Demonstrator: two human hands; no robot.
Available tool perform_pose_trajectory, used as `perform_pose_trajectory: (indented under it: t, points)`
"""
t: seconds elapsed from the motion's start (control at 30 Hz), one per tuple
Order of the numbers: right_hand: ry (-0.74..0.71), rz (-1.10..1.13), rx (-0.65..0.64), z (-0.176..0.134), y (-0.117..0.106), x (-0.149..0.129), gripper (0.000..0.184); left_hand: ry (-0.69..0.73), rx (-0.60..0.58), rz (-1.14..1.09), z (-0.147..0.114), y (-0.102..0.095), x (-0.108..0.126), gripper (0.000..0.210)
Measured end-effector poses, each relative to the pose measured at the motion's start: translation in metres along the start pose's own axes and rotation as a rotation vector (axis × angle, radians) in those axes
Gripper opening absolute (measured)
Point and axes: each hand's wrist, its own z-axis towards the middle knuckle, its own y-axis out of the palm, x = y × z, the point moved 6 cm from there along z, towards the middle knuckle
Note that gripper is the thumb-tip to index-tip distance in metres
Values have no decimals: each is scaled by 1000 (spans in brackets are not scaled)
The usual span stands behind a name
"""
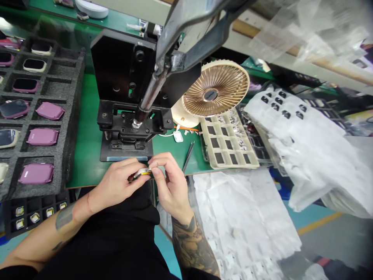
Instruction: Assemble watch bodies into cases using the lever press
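Note:
My left hand [121, 182] is closed, pinching a small silver part with a yellow strip [142, 172] between thumb and fingers. My right hand [172, 186] is closed at the other end of the same part, its thumb and fingertips pressed together there. The fingers cover much of the part, so its exact kind is not clear. Both hands are at the green table's front edge, just in front of the base of a black lever press [128, 152]. A pair of dark tweezers [189, 156] lies right of the right hand.
At left, a grey foam tray [74, 97] holds purple and pale watch cases. Below it, a black tray [10, 225] holds small yellow-marked parts. A fan [215, 88], a compartment box [230, 142] and a white charger [178, 136] stand right of the press. White sheeting [244, 214] lies front right.

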Motion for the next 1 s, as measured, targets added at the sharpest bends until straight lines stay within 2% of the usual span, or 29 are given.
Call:
perform_pose_trajectory:
  t: [0.13, 0.27, 0.37, 0.5, 0.63, 0.83, 0.9, 1.0]
  points:
    - [-1, 7, 2, -1, 1, 0, 12, 11, 7, 6, 0, -1, 2, 28]
    - [31, 2, 59, 0, -2, 2, 13, 1, -17, 6, 0, 0, 2, 21]
    - [16, -26, 30, 0, 0, 1, 13, 9, -11, 24, 0, 0, 2, 26]
    - [-62, -99, 58, -4, 0, -2, 13, -6, -42, -4, 0, 0, 0, 26]
    - [-133, -225, 107, -12, -2, -5, 23, -35, -69, -44, 0, -1, -2, 30]
    - [-195, -111, -70, -20, 5, 1, 45, -128, -70, -137, 0, -5, -12, 34]
    - [-237, -184, -51, -23, 8, 3, 53, -142, -86, -153, 0, -7, -15, 33]
    - [-346, -347, -2, -28, 16, -3, 48, -96, -118, -140, -2, -11, -11, 30]
